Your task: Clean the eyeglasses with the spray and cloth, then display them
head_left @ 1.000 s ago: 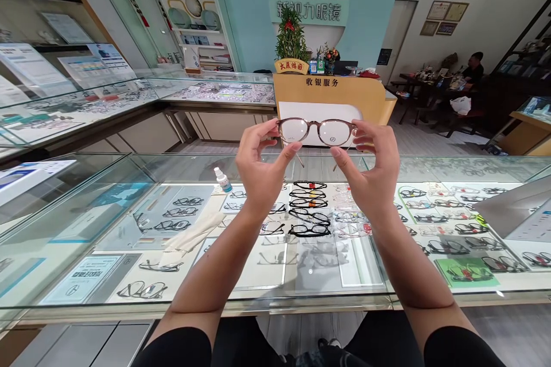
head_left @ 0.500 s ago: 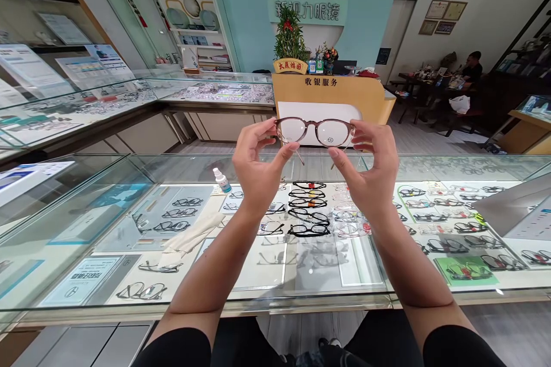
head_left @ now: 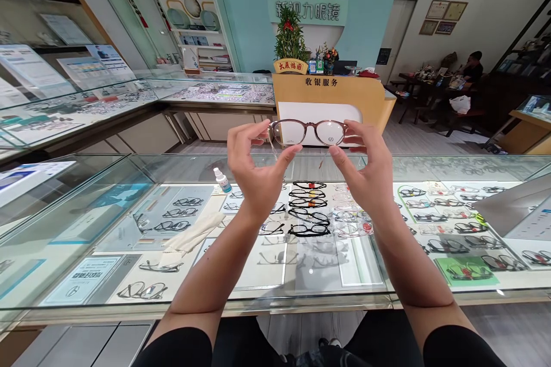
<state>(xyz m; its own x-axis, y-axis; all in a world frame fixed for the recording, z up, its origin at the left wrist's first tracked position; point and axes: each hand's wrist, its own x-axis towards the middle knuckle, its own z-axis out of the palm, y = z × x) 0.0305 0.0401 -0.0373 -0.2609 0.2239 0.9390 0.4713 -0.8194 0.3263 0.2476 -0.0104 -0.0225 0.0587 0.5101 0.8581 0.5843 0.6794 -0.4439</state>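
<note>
A pair of brown-rimmed eyeglasses point(head_left: 310, 124) is held up above the glass display counter, lenses upright and thin temples hanging below. My left hand point(head_left: 258, 169) pinches the frame at its left end, thumb near the lower edge of the left lens. At the right end, my right hand point(head_left: 365, 166) grips the frame between thumb and fingers. Beneath them, a column of black eyeglasses point(head_left: 309, 230) lies in the counter. A white spray bottle point(head_left: 222, 180) and a cream cloth point(head_left: 193, 235) rest left of my left hand.
The glass counter point(head_left: 241, 302) spans the front, with several more frames and a green card point(head_left: 467, 271) at right. A wooden cashier desk point(head_left: 374, 97) stands beyond, with a plant point(head_left: 289, 37) on it. A seated person point(head_left: 473, 69) is at far right.
Both hands and the eyeglasses have shifted slightly left. The glasses have turned a little, and their temples hang at a different angle.
</note>
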